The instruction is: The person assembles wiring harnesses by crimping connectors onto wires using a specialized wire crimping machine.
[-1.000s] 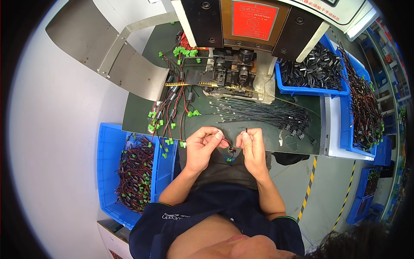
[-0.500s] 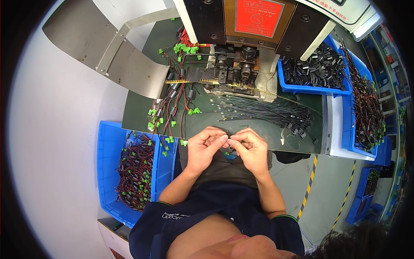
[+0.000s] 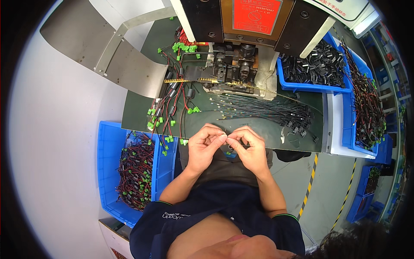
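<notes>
My left hand point(image 3: 204, 146) and my right hand point(image 3: 250, 149) meet at the bench's front edge, thumbs and forefingers pinched together tip to tip. What they hold is tiny and mostly covered by the fingers; a bit of dark, thin, curved material shows just beneath them. Beyond my hands lies a bundle of thin black cables point(image 3: 263, 108), its bare ends to the left and black connectors point(image 3: 297, 123) to the right. To the left, red and black wires with green connectors point(image 3: 194, 110) and black cylinders are spread over the green bench top point(image 3: 202, 121).
A crimping press point(image 3: 235, 67) stands behind the cables, fed by a terminal strip point(image 3: 174, 80). A curved metal guard point(image 3: 138, 77) rises at left. Blue bins hold wire harnesses point(image 3: 136, 172) at lower left, black parts point(image 3: 315, 67) and more harnesses point(image 3: 366, 108) at right.
Both hands stay pinched together in nearly the same place, with only slight finger movement. The view has shifted slightly; nothing on the bench has visibly moved.
</notes>
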Demonstrator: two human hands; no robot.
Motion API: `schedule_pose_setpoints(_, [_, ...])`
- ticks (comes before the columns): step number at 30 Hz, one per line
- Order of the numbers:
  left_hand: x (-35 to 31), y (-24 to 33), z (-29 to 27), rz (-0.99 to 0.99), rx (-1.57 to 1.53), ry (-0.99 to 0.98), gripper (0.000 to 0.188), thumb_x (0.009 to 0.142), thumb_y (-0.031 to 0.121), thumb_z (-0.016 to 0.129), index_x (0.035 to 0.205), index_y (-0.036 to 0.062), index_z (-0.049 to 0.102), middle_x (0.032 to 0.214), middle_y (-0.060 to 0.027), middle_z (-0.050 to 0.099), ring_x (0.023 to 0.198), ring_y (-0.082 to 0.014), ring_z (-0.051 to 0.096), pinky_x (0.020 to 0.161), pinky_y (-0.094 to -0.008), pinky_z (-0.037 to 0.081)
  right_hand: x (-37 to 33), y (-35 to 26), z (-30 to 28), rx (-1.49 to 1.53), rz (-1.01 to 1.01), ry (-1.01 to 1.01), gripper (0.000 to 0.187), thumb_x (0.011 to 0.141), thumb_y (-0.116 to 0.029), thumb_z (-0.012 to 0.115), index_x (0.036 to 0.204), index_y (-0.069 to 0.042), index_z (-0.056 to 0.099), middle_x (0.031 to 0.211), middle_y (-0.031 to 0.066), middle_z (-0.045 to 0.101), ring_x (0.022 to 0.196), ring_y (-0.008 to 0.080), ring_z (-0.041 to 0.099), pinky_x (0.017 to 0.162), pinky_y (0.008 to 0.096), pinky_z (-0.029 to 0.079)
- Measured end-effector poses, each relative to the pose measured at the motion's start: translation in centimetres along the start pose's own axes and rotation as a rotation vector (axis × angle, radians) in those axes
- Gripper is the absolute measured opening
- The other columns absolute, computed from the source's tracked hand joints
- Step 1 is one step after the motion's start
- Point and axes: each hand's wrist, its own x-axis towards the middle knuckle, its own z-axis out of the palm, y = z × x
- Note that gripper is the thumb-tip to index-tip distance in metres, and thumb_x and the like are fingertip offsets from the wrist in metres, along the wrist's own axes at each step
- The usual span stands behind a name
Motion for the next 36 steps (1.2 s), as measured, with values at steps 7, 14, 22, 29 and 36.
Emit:
schedule_pose_setpoints(7, [0.2, 0.1, 0.2, 0.003, -0.049, 0.019, 0.011, 0.098, -0.006, 0.066, 0.107, -0.0015, 0.064, 0.118, -0.0131, 0.065, 0.092, -0.0114, 0.064, 0.084, -0.0260, 0.053, -0.8, 0.1, 1.3, 0.406, 0.265, 0.088, 0.010, 0.100, -0.002, 0.070, 0.108, 0.002, 0.067, 0.097, 0.0056, 0.072, 0.082, 0.0081, 0.065, 0.066, 0.0200, 0.049])
schedule_pose_setpoints(14, [0.1, 0.4, 0.3, -0.040, -0.101, -0.024, 0.010, 0.097, -0.005, 0.066, 0.106, -0.0001, 0.065, 0.116, -0.0180, 0.068, 0.092, -0.0139, 0.066, 0.082, -0.0275, 0.054, -0.8, 0.1, 0.5, 0.355, 0.310, -0.005, 0.010, 0.099, -0.002, 0.070, 0.108, 0.001, 0.067, 0.100, 0.0078, 0.074, 0.085, 0.0093, 0.068, 0.067, 0.0212, 0.054])
schedule_pose_setpoints(22, [0.0, 0.4, 0.2, 0.028, -0.008, 0.009, 0.013, 0.092, -0.010, 0.070, 0.102, -0.0019, 0.070, 0.111, -0.0153, 0.067, 0.100, -0.0176, 0.065, 0.086, -0.0290, 0.053, 0.2, 0.0, 0.1, 0.175, 0.126, -0.045, 0.007, 0.096, 0.001, 0.071, 0.102, 0.002, 0.066, 0.107, 0.0083, 0.069, 0.086, 0.0071, 0.063, 0.064, 0.0217, 0.053])
schedule_pose_setpoints(29, [0.2, 0.6, 0.3, -0.042, -0.166, 0.031, 0.014, 0.093, -0.011, 0.069, 0.104, -0.0036, 0.073, 0.113, -0.0143, 0.068, 0.101, -0.0180, 0.067, 0.088, -0.0307, 0.055, 0.3, 0.3, 0.3, 0.254, 0.248, -0.058, 0.005, 0.097, 0.001, 0.067, 0.103, 0.001, 0.065, 0.108, 0.0067, 0.068, 0.088, 0.0066, 0.063, 0.069, 0.0222, 0.053])
schedule_pose_setpoints(36, [0.5, 0.5, 0.1, -0.081, -0.221, 0.040, 0.012, 0.094, -0.007, 0.069, 0.104, -0.0025, 0.073, 0.113, -0.0120, 0.066, 0.099, -0.0167, 0.065, 0.089, -0.0312, 0.054, 0.8, 1.0, 1.3, 0.376, 0.249, -0.007, 0.009, 0.098, -0.006, 0.069, 0.102, 0.001, 0.067, 0.094, 0.0024, 0.069, 0.071, 0.0036, 0.060, 0.054, 0.0204, 0.046])
